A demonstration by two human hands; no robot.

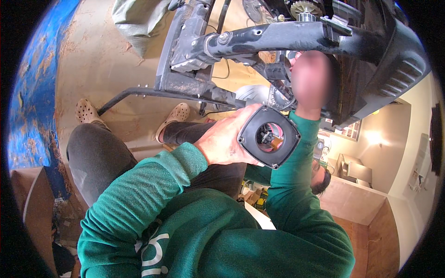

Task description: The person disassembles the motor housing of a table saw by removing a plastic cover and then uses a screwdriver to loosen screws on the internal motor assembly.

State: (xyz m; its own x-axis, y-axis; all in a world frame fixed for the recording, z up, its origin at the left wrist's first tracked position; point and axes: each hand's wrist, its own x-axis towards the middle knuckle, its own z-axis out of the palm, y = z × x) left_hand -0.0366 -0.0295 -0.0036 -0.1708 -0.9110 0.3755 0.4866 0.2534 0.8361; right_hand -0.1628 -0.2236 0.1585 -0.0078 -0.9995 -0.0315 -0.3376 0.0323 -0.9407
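My left hand [229, 139] grips a black square housing [248, 134] by its left side. The housing has rounded corners with screws and a round opening, where a reddish ring and metal and brownish parts show. Its fingertips are hidden behind the housing. My right hand [311, 81] reaches up beside a black tubular frame [287, 36] of a vehicle. This hand is blurred, and its fingers are partly hidden near the frame's bracket, so I cannot tell what they hold.
A wheel [254, 94] sits below the frame, and a dark slotted body panel [398, 76] lies to the right. A black bar [132, 91] sticks out left near my shoe [87, 112]. A grey-green cloth [136, 21] hangs at the top left. Another person's head [321, 178] shows behind my right arm.
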